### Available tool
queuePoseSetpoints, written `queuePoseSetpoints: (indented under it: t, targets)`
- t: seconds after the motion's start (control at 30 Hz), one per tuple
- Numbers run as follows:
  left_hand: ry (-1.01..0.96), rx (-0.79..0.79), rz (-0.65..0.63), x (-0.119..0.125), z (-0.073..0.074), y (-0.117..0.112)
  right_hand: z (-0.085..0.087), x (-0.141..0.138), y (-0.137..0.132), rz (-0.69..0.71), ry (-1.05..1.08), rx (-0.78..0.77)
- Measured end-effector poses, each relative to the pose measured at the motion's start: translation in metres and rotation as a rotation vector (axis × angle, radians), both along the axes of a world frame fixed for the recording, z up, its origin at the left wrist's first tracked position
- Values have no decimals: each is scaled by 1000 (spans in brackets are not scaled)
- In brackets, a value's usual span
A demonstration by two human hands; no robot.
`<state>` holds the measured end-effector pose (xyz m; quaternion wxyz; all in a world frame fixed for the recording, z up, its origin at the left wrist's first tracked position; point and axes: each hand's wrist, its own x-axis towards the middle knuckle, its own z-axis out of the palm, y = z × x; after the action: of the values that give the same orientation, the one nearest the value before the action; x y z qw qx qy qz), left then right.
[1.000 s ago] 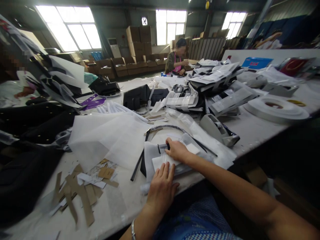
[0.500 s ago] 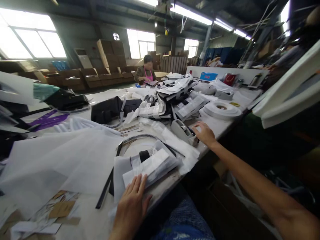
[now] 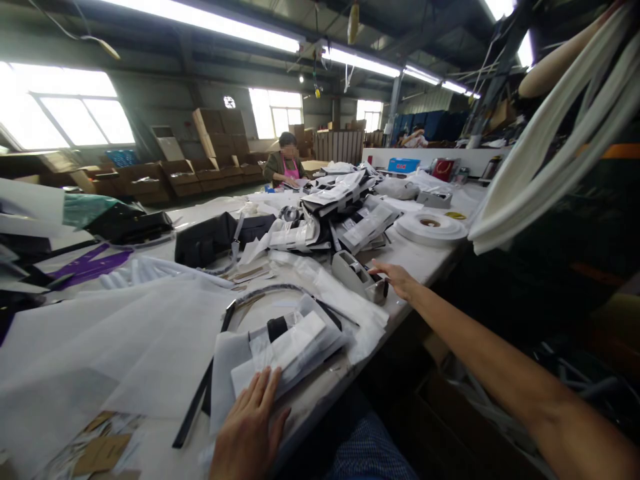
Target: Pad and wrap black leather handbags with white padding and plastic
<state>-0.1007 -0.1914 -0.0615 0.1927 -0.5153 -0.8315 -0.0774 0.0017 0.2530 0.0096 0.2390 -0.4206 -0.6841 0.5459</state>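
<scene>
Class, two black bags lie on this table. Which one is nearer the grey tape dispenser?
The middle black bag, lying mid-table, is nearer the tape dispenser. The other black bag sits far left, by the purple strips.

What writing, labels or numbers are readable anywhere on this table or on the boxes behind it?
No text here is legible.
Blue box: red marks, too blurred to read.
Red bag: pale mark, too blurred to read.
Cardboard boxes: no print can be made out.
</scene>
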Motion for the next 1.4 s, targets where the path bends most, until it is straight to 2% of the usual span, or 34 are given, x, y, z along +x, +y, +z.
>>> queuePoseSetpoints:
  t: [0.2,0.3,0.47,0.63,0.77,0.9,1.0,1.1,1.17,1.3,1.4]
  targets:
    - [31,-5,-3,2,4,1,31,29,-24,41,210,-21]
    - [22,-18,3,3,5,0,32,49,-39,48,218,-75]
    - [17,-20,15,3,5,0,3,79,-49,-30,126,-215]
    - [66,-3,-2,2,6,1,-33,87,-45,-40,30,-190]
    - [57,13,-6,2,5,1,-52,76,-34,-34,-62,-47]
    - [39,30,-12,1,2,0,-52,71,-15,-31,-201,239]
    - [24,37,-10,1,2,0,-36,83,-6,20,-280,495]
    - [-21,40,8,2,3,0,-7,101,-6,123,-329,684]
    - [-53,54,7,3,2,-1,18,108,-10,261,-393,884]
    - [-85,87,-21,2,-4,-3,69,104,-30,617,-471,1415]
    - [-114,71,-2,3,-5,-4,94,81,-58,790,-364,1504]
